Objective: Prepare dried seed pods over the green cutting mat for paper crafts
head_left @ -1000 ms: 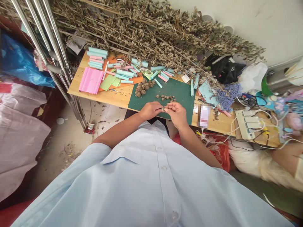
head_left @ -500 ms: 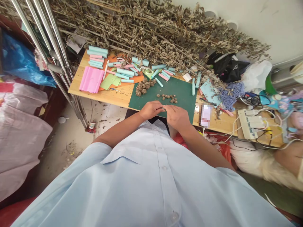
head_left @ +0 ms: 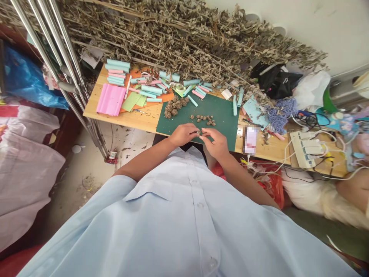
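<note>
My left hand [head_left: 183, 134] is closed in a pinch on a small object [head_left: 198, 132] over the near edge of the green mat [head_left: 223, 134]. Facing it, my right hand [head_left: 215, 143] has thumb and finger bent around the other side of that object, which is too small to name. Just beyond the hands lies a loose group of small brown balls [head_left: 209, 120]. A heap of larger rough brown balls [head_left: 175, 106] rests on the mat's left part.
Rolled blue paper tubes [head_left: 151, 90], a pink sheet [head_left: 109, 99] and green paper lie left on the wooden table [head_left: 150, 120]. Dried plants [head_left: 184, 42] cover the back. A phone [head_left: 250, 141], blue yarn [head_left: 282, 113] and a power strip [head_left: 307, 148] lie right. Metal poles [head_left: 66, 73] stand left.
My right hand's thumb and finger have spread a little, so the small object between the hands shows more. The left hand has hardly moved.
</note>
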The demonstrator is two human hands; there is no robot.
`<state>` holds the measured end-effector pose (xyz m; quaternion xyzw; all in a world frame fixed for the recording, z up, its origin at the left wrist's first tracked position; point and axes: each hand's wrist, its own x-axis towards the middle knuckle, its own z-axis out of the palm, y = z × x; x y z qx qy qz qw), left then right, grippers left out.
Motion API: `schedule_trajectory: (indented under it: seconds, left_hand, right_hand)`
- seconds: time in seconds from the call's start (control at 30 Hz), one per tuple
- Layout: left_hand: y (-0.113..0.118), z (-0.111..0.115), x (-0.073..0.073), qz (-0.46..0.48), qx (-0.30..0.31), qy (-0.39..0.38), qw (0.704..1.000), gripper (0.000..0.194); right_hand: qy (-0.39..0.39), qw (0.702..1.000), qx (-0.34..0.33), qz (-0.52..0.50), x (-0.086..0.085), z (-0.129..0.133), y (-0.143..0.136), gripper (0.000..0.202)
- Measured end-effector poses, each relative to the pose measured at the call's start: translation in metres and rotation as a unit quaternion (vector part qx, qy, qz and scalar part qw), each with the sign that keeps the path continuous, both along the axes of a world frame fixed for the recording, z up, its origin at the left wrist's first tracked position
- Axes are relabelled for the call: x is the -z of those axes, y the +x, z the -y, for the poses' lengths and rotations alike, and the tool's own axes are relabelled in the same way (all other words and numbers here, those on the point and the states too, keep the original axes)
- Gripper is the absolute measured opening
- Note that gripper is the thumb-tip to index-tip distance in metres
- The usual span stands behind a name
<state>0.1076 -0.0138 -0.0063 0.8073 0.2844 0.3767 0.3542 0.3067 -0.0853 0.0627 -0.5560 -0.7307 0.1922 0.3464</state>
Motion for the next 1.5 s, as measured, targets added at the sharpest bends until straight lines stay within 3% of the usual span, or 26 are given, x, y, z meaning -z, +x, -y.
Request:
schedule_trajectory:
  seconds: [0.17, 0.37, 0.53, 0.67, 0.8, 0.97, 1.13, 1.3, 1.5]
  left_hand:
    - [0.0, 0.0, -0.003, 0.003, -0.001, -0.005, 1.0, 0.025]
    - [0.001, 0.0, -0.001, 0.01, 0.0, -0.009, 1.0, 0.026]
    - [0.001, 0.0, 0.0, 0.009, 0.007, 0.004, 1.0, 0.028]
    - [0.0, 0.0, -0.003, 0.01, 0.009, 0.005, 1.0, 0.031]
    - [0.0, 0.001, -0.004, 0.009, 0.015, 0.005, 1.0, 0.03]
    - [-0.001, 0.001, -0.006, 0.009, 0.019, -0.002, 1.0, 0.03]
    - [-0.001, 0.001, -0.006, 0.008, 0.022, -0.002, 1.0, 0.031]
    - [-0.001, 0.0, -0.004, 0.007, 0.013, -0.009, 1.0, 0.031]
    - [0.0, -0.001, -0.001, 0.001, 0.007, -0.006, 1.0, 0.025]
  right_hand:
    - [0.054, 0.994, -0.066, 0.064, 0.004, -0.017, 0.008, 0.023]
    - [0.046, 0.986, -0.12, 0.108, 0.0, -0.032, 0.017, 0.021]
    - [0.035, 0.99, -0.12, 0.057, -0.002, -0.031, 0.012, 0.018]
    - [-0.065, 0.997, -0.023, -0.038, -0.011, -0.03, 0.0, 0.01]
    - [-0.231, 0.965, 0.061, -0.106, -0.022, -0.034, -0.008, 0.014]
    - [-0.367, 0.9, 0.089, -0.217, -0.025, -0.043, -0.008, 0.03]
    - [-0.421, 0.864, 0.084, -0.264, -0.022, -0.049, -0.008, 0.037]
    - [-0.38, 0.89, 0.065, -0.243, -0.019, -0.045, -0.007, 0.041]
    - [-0.204, 0.967, 0.061, -0.143, -0.01, -0.024, -0.008, 0.04]
